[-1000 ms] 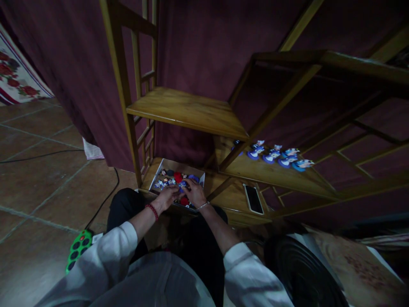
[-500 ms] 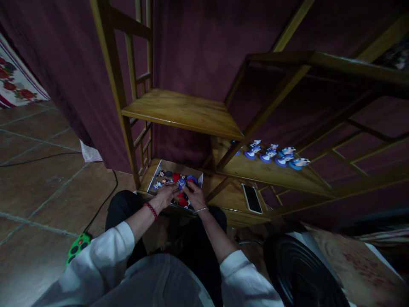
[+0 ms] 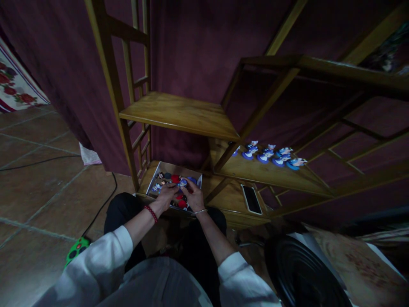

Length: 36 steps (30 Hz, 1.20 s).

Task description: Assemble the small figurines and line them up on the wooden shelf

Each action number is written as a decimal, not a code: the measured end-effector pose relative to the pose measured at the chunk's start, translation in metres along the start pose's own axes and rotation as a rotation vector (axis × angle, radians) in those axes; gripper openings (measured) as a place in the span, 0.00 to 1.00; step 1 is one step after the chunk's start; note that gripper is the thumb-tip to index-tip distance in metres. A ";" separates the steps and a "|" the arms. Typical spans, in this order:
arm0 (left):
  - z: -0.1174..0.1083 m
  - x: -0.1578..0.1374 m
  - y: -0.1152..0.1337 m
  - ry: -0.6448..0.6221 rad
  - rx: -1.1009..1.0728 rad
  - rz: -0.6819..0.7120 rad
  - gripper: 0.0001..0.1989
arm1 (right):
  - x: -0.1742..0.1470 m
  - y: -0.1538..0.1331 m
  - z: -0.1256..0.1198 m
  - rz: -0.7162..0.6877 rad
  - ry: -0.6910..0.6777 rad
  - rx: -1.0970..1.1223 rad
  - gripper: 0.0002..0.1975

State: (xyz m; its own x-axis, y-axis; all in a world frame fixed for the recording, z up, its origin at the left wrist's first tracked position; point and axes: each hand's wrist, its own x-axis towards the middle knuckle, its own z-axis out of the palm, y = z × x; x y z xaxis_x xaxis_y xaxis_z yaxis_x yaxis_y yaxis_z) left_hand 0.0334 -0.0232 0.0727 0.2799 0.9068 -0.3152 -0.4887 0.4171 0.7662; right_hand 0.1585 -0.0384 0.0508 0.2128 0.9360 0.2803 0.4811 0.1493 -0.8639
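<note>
Over a shallow white box [image 3: 200, 179] both hands meet around a small blue-and-white figurine [image 3: 183, 183]. My left hand [image 3: 167, 194] has its fingers closed at the figurine's left side. On the other side, my right hand [image 3: 194, 195] pinches it between thumb and fingers. Red, blue and dark small figures lie in the box below, among them a red piece [image 3: 182, 204] by the near edge and a blue-and-white figure [image 3: 156, 187] at the left. My palms hide part of the box's contents.
Several blue-based figurines [image 3: 265, 156] stand in rows on the wooden shelf to the right. A phone with a white edge [image 3: 252, 199] lies on the lower board. Wooden uprights frame the box. A black round stool [image 3: 303, 268] stands at right, a green power strip [image 3: 76, 250] on the floor at left.
The figurine in my fingers has turned and now shows more white. Both hands stay over the box, and the view has shifted slightly.
</note>
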 end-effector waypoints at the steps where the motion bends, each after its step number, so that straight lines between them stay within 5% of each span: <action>1: 0.002 -0.001 0.001 0.005 0.013 0.000 0.08 | 0.001 -0.001 -0.001 -0.002 -0.001 -0.015 0.19; 20: 0.016 -0.010 0.015 0.055 0.071 -0.027 0.06 | 0.005 -0.012 -0.012 -0.059 -0.008 -0.096 0.14; 36: 0.034 -0.021 0.023 -0.048 0.073 0.053 0.09 | 0.000 -0.036 -0.027 -0.063 0.058 0.005 0.16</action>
State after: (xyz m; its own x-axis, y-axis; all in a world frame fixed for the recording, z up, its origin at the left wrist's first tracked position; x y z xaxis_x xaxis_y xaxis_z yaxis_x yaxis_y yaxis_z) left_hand 0.0444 -0.0350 0.1157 0.2955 0.9228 -0.2471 -0.4432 0.3616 0.8202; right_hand 0.1643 -0.0521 0.0932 0.2315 0.9047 0.3575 0.4907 0.2088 -0.8460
